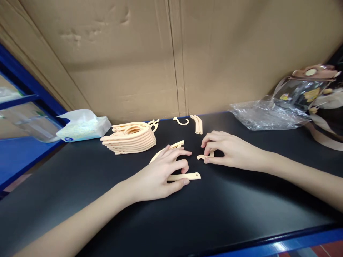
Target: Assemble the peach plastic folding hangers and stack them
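**Putting a Hanger Together**

The left hand [163,171] lies over a folded peach hanger frame [184,176] on the black table [214,214], its fingers closed on the frame and pressing it down. The right hand [227,151] pinches a small hook piece [203,156] just beside it. This looks like the joining step. The next move likely needs the hook lined up with the frame's end. A stack of finished hangers [131,137] sits near a tissue pack [81,126].
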Tool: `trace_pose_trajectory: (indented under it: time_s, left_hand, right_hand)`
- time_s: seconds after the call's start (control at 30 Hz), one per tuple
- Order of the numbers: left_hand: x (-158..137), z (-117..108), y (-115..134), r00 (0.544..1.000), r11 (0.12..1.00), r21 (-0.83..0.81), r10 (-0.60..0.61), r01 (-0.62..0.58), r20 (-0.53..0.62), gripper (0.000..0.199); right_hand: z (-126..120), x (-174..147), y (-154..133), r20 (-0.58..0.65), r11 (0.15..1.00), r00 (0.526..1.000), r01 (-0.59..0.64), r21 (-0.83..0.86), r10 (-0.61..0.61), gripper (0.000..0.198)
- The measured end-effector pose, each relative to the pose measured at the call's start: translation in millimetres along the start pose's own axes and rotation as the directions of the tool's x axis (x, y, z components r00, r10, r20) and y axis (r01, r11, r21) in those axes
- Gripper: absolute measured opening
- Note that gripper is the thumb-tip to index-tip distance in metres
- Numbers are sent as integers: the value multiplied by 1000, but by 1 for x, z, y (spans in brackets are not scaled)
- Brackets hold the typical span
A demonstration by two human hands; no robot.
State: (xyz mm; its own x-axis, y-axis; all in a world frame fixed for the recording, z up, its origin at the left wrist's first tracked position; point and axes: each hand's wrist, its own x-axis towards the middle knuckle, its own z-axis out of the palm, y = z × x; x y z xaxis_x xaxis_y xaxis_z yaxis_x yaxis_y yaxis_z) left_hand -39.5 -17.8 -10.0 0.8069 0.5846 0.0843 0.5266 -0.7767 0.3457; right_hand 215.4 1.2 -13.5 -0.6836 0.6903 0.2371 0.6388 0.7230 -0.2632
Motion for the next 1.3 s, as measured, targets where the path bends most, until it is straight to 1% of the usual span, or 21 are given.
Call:
trace_pose_trajectory:
  time_s: [0.1, 0.23, 0.3, 0.37, 0.43, 0.5, 0.6, 0.67, 0.73, 0.9, 0.97, 1.1, 1.23, 1.3]
  left_hand:
    - [0, -1, 1, 1000, 1000, -14, 2, -2, 5, 15]
    - [1, 0, 2, 999, 997, -73, -12, 9, -36, 13]
    - [1, 0, 2, 997, 994, -103, -27, 20, -66, 14]
    - [2, 1, 2, 995, 993, -116, -39, 29, -87, 15]
    - [2, 2, 1, 994, 993, -115, -41, 29, -104, 15]
    - [2, 3, 1, 993, 994, -109, -38, 26, -112, 15]
    - [2, 4, 2, 991, 994, -107, -36, 22, -126, 16]
    - [3, 4, 2, 991, 993, -114, -41, 26, -131, 16]
    - [3, 5, 2, 990, 992, -126, -46, 29, -132, 16]
    - [3, 5, 2, 990, 986, -162, -56, 34, -133, 18]
    - [3, 5, 2, 990, 985, -170, -60, 37, -128, 17]
    - [3, 5, 2, 990, 984, -175, -60, 37, -127, 16]
    - [2, 5, 2, 988, 985, -167, -58, 34, -140, 16]
    - [2, 5, 3, 987, 986, -161, -64, 40, -147, 12]
  right_hand:
    - [2, 1, 0, 3, 984, 999, -35, 172, 35, 21]
    - [5, 2, -5, -16, 926, 996, -78, 368, 90, 17]
    - [4, 2, -7, -23, 897, 992, -104, 429, 125, 13]
    - [4, 2, -9, -28, 883, 987, -129, 451, 158, 11]
    - [3, 1, -10, -26, 890, 984, -150, 431, 179, 15]
    - [3, 0, -11, -24, 909, 985, -149, 389, 171, 17]
    - [3, 0, -13, -33, 943, 996, -73, 323, 89, 19]
    - [2, 0, -15, -35, 956, 999, -15, 292, 27, 24]
    - [2, 0, -18, -17, 964, 1000, 1, 264, 4, 29]
    - [4, -2, -22, 65, 973, 994, -94, 208, 83, 30]
    - [5, -2, -23, 83, 977, 992, -112, 183, 98, 31]
    - [4, -1, -24, 105, 982, 990, -106, 155, 90, 35]
    - [3, -1, -25, 140, 980, 988, -88, 180, 63, 33]
    - [4, -1, -24, 141, 978, 989, -67, 199, 40, 33]
